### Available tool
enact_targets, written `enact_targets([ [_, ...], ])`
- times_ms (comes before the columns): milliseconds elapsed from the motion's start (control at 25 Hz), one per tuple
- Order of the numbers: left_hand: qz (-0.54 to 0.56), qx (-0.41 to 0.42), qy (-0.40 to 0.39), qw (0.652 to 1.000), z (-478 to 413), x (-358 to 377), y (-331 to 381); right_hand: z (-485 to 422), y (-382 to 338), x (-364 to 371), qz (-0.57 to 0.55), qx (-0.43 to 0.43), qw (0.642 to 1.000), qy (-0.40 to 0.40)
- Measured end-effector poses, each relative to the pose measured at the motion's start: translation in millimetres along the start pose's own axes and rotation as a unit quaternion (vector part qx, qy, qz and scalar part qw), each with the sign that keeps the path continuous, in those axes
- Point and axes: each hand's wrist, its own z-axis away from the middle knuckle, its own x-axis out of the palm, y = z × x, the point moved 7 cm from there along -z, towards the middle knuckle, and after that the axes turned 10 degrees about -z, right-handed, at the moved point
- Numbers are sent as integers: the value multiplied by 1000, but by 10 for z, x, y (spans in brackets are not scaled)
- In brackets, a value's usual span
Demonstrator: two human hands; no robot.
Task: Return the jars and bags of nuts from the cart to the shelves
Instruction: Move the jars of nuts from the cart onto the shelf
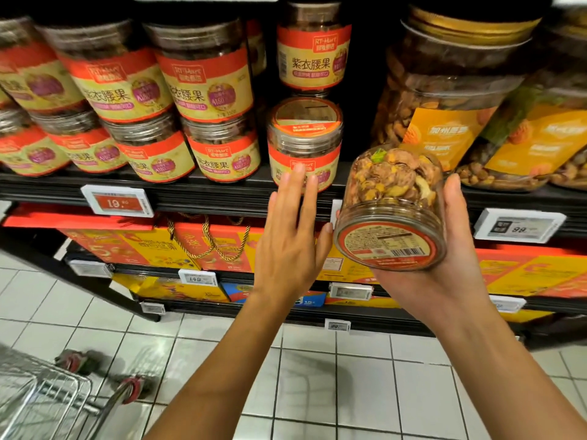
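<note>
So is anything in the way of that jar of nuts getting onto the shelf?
Nothing visible. The mixed-nut jar in the right hand sits just before a dark gap between the red-labelled jar and the gold-lidded tub. The open left hand reaches toward the red-labelled jar, beside the path.

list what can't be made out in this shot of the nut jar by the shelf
All in the head view:
Held jar in right hand: far side turned away; end sticker print too small.
Shelf jar: lower label covered by the left hand.
Cart: contents cut off by the bottom-left edge.
Far-left jars: labels blurred.
</note>
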Motion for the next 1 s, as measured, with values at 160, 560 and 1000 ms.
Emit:
enact_targets([
  [160, 13, 11, 0, 1000, -114, -81, 5, -12, -4, 22, 4, 1, 1000, -13],
  [560, 570, -349, -308, 677, -411, -514, -183, 10, 110, 490, 219, -31, 975, -1],
  [1000, 675, -461, -409, 406, 101, -350, -249, 234, -1, 878, 621, -289, 707, -177],
])
